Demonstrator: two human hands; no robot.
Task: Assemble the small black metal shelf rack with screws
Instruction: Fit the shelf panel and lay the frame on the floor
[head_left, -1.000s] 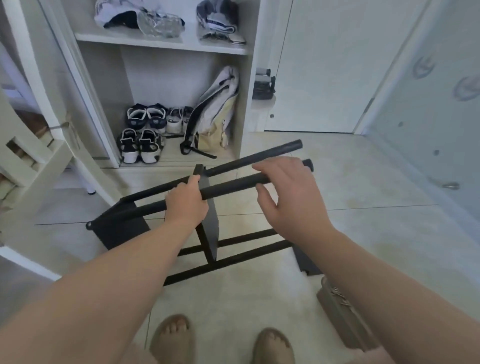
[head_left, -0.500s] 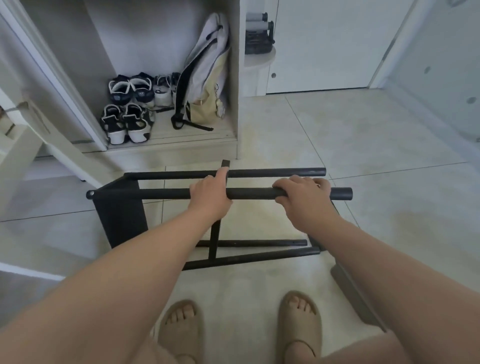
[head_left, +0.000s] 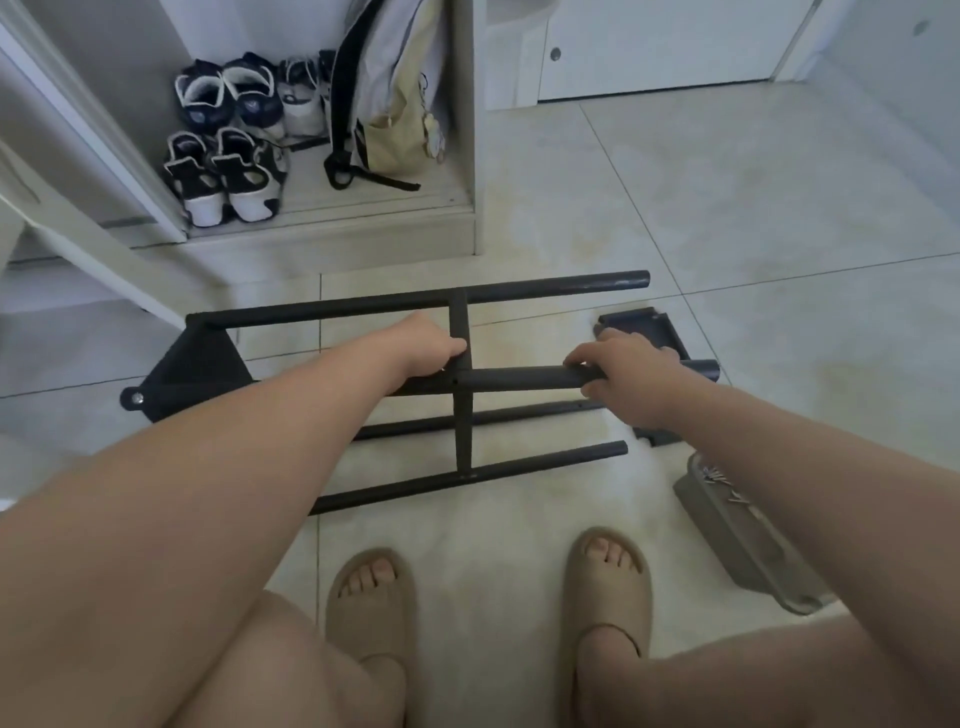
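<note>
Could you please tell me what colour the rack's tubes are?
The tubes are black; head view shows it.

Rack (head_left: 519, 376) lowered toward the floor (head_left: 727, 208), from tilted to level

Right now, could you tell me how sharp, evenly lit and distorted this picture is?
Head view: soft, even daylight, no hard shadows on the floor tiles; head view, wide-angle: the forearms balloon toward the bottom edge and the cabinet leans; head view, slightly soft: the black rack reads clearly, the screws in the grey tray blur together.
</note>
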